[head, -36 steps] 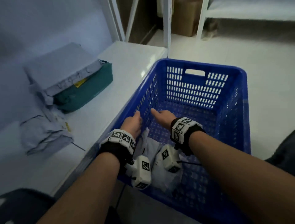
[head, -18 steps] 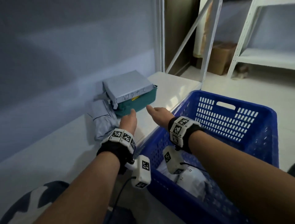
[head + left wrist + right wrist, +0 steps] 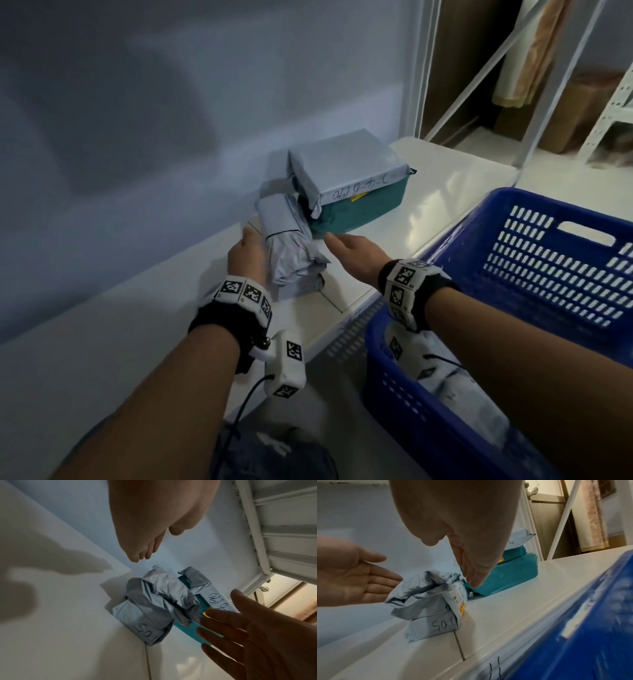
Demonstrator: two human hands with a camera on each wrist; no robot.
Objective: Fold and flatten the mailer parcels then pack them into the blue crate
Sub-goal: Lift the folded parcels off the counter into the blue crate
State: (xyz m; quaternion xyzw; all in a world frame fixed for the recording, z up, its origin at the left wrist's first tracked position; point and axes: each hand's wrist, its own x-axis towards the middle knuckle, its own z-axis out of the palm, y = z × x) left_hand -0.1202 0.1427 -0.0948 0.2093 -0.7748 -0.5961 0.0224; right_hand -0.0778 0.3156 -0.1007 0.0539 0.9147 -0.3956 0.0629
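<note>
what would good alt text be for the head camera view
Two open hands, left hand and right hand, reach either side of a crumpled grey plastic mailer parcel on a white shelf. Behind it a flat grey parcel lies on a teal parcel; a blue slotted plastic crate at right holds a white mailer.

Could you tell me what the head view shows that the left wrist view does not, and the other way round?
Only the head view shows the blue crate with a white mailer lying inside it. Only the left wrist view shows the handwriting low on the crumpled grey mailer. Both show the left hand and right hand, open on either side of that mailer, and the grey parcel stacked on the teal one.
</note>
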